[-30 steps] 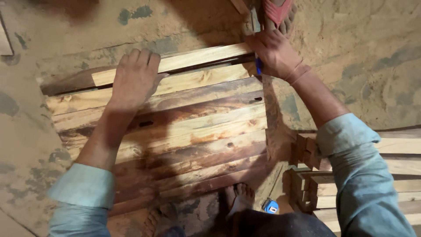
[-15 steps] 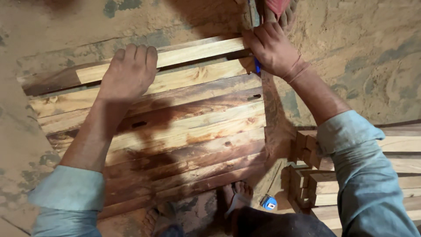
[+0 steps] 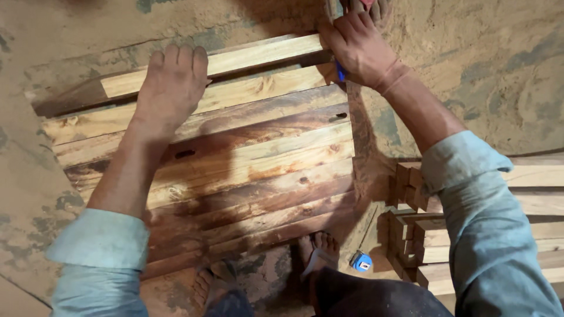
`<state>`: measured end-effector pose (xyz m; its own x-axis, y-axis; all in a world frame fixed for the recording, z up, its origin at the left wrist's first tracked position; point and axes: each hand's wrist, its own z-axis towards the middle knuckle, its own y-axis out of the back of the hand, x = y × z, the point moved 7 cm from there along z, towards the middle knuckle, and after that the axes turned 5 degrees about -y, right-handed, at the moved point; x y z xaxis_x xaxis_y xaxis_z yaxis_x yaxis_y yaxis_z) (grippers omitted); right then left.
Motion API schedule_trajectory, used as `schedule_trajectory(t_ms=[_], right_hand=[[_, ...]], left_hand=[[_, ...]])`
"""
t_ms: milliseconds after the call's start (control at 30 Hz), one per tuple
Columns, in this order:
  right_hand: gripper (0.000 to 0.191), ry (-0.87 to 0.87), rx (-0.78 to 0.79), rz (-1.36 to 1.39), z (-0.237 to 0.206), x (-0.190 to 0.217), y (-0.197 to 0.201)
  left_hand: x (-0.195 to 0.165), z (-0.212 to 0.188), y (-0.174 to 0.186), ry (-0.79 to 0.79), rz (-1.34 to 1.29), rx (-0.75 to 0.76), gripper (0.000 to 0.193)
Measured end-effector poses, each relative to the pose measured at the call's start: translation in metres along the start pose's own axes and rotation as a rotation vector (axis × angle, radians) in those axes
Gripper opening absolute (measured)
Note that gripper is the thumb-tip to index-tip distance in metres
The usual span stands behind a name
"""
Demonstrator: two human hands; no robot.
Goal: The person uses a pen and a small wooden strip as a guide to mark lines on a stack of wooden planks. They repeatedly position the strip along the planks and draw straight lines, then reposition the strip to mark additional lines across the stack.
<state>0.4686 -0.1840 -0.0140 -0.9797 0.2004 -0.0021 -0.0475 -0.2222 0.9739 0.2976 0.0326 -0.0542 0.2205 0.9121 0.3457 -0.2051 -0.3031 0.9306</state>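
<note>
From up here I look straight down on a row of wooden planks [image 3: 235,158] laid side by side on the sandy floor [image 3: 470,70], long edges touching, ends roughly lined up on the right. My left hand [image 3: 170,88] lies palm down on the 2 farthest planks, fingers [image 3: 176,58] pressed together and stretched flat, tips over the far edge of the pale top plank [image 3: 252,56]. I judge that flat press is there to pin the boards so they cannot slide. The left arm runs straight back from the wrist, elbow low, sleeve pushed up the forearm.

My right hand [image 3: 358,50] sits at the right end of that same top plank, fingers curled down around its end. A small blue thing [image 3: 341,71], maybe a pencil or marker, pokes out just below the fingers; I cannot tell exactly how it is held. The right wrist is bent, the forearm angling back and to the right.

Nearer than both hands, 2 feet in sandals [image 3: 320,258] stand at the near edge of the planks. A small blue tape measure [image 3: 362,262] lies on the floor just right of them, and a stack of short wood pieces [image 3: 423,235] sits well right of the fingers.
</note>
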Motion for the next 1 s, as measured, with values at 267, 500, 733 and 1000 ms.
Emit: schedule_trajectory(t_ms=[267, 500, 733, 1000], right_hand=[[0.037, -0.032, -0.014, 0.020, 0.008, 0.003, 0.013], [0.035, -0.065, -0.113, 0.055, 0.012, 0.007, 0.025], [0.029, -0.076, -0.090, 0.118, 0.018, 0.007, 0.032], [0.017, -0.052, -0.033, 0.144, 0.026, 0.006, 0.037]], left_hand=[[-0.002, -0.001, -0.005, 0.007, 0.007, 0.072, 0.030], [-0.002, 0.003, -0.003, 0.012, -0.053, 0.113, 0.032], [-0.004, 0.015, 0.008, 0.017, -0.035, 0.145, 0.056], [-0.011, 0.030, -0.005, 0.088, 0.017, 0.218, 0.038]])
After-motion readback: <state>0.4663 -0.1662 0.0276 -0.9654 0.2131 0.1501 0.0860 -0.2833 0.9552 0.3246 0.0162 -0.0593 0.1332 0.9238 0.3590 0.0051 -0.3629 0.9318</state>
